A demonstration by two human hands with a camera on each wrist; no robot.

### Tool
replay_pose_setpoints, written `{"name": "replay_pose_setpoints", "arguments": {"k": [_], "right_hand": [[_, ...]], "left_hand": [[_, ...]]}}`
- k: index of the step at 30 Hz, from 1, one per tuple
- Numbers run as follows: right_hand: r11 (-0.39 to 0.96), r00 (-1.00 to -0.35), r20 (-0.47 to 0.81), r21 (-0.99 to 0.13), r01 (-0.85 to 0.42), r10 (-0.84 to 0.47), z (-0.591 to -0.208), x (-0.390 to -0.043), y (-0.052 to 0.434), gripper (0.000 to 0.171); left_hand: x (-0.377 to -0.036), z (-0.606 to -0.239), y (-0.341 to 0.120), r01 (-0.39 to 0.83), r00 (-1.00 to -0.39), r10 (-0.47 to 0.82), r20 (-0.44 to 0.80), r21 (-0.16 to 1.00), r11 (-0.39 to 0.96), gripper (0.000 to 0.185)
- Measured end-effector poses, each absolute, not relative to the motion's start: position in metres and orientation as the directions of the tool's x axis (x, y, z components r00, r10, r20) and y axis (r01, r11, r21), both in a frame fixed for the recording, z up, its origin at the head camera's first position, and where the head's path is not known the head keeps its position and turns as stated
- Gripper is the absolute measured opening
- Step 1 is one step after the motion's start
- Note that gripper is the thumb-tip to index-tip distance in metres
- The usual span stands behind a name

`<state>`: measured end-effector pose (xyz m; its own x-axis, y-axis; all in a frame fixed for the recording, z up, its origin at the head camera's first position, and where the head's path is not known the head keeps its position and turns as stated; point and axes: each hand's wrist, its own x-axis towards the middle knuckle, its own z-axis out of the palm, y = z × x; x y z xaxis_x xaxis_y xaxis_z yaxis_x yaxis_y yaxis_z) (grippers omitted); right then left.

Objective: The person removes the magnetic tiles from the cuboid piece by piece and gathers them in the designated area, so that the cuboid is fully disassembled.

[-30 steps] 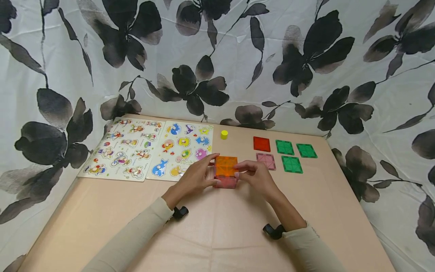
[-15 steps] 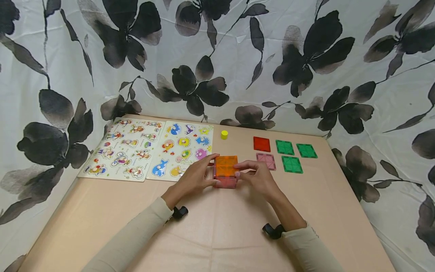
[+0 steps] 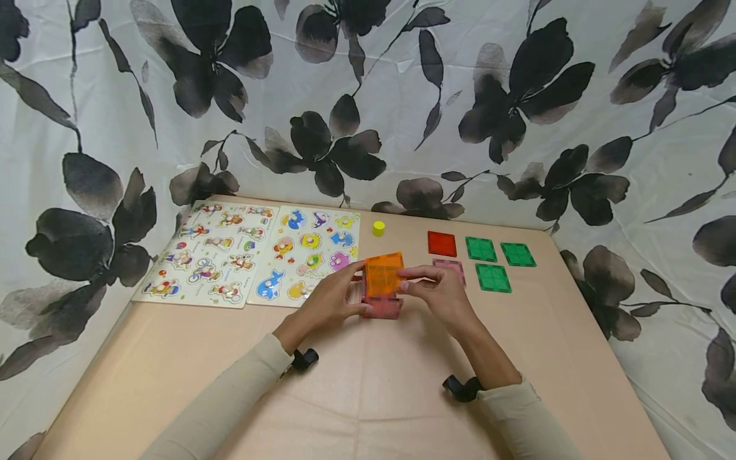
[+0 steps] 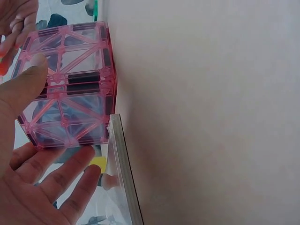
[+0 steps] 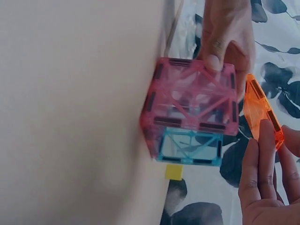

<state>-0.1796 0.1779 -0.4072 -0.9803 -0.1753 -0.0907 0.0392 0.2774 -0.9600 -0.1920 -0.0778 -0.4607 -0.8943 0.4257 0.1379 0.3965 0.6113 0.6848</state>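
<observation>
A box built of pink magnetic tiles (image 4: pixel 79 63) stands on the table. My left hand (image 3: pixel 328 297) holds it from the left, thumb on the near side and fingers on the far side. A light-blue tile (image 5: pixel 190 145) shows at the box's far side in the right wrist view. My right hand (image 3: pixel 445 295) pinches an orange square magnetic tile (image 3: pixel 382 275) by its right edge, between thumb and fingers. That tile is tilted and raised over the box, a gap showing between them in the right wrist view.
Behind the right hand lie a red tile (image 3: pixel 442 244), a pink tile (image 3: pixel 454 264) and several green tiles (image 3: pixel 493 278). A small yellow cylinder (image 3: pixel 378 229) stands near the back edge. Two picture boards (image 3: pixel 261 255) lie at the left. A floral cloth (image 3: pixel 402 128) hangs behind the table.
My right hand has lifted the orange tile off the top of the pink box and tilted it. The left hand stays in place on the box.
</observation>
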Motion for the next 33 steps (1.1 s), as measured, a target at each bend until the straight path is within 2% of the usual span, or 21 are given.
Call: {"name": "replay_pose_setpoints", "arguments": {"k": [7,17,24,33], "right_hand": [[0.2,-0.985,-0.029,-0.98,-0.006,-0.173,-0.4,-0.18,0.192,0.028],[0.202,-0.991,-0.076,-0.978,0.053,-0.107,-0.392,-0.177,0.222,0.035],[0.217,-0.997,-0.037,-0.976,0.021,-0.07,-0.389,-0.175,0.247,0.042],[0.216,-0.999,-0.043,-0.975,0.047,0.025,-0.385,-0.174,0.28,0.046]], "left_hand": [[-0.193,-0.462,-0.079,0.389,-0.894,0.431,0.126,0.697,0.602,0.091],[-0.194,-0.465,-0.077,0.365,-0.897,0.424,0.121,0.744,0.56,0.08],[-0.194,-0.468,-0.077,0.345,-0.899,0.422,0.116,0.78,0.521,0.078],[-0.195,-0.468,-0.075,0.349,-0.898,0.423,0.124,0.784,0.513,0.071]]}}
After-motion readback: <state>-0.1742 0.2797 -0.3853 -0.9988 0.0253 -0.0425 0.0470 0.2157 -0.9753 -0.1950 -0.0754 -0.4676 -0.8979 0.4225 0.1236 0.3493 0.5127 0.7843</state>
